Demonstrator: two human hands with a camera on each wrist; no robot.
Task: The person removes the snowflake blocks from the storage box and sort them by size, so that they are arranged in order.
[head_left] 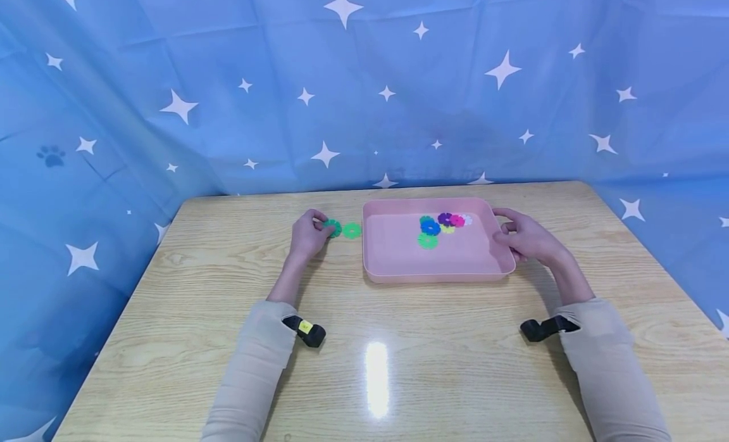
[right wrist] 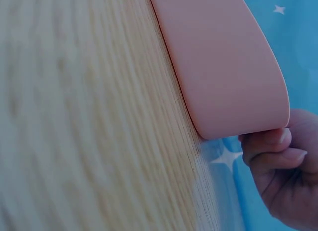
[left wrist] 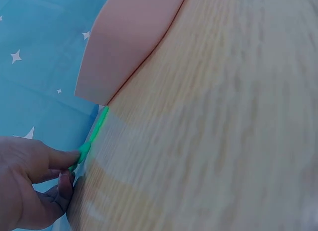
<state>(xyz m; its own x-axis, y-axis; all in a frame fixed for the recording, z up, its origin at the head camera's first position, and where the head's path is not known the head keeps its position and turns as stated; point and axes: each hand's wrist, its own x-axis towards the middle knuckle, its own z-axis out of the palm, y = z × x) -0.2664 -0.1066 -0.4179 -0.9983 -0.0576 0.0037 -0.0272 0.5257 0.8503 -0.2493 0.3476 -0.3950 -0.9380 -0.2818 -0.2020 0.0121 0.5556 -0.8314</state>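
Observation:
A pink tray sits on the wooden table, with several coloured flower-shaped discs in its far part. My left hand pinches a dark green disc on the table just left of the tray; the left wrist view shows that disc between my fingertips. A lighter green disc lies beside it, near the tray's left wall. My right hand grips the tray's right rim, and in the right wrist view its fingers curl round the tray's corner.
The wooden table runs wide toward me, with a bright glare spot near the front. A blue star-patterned curtain hangs behind and to both sides. Black straps sit on both wrists.

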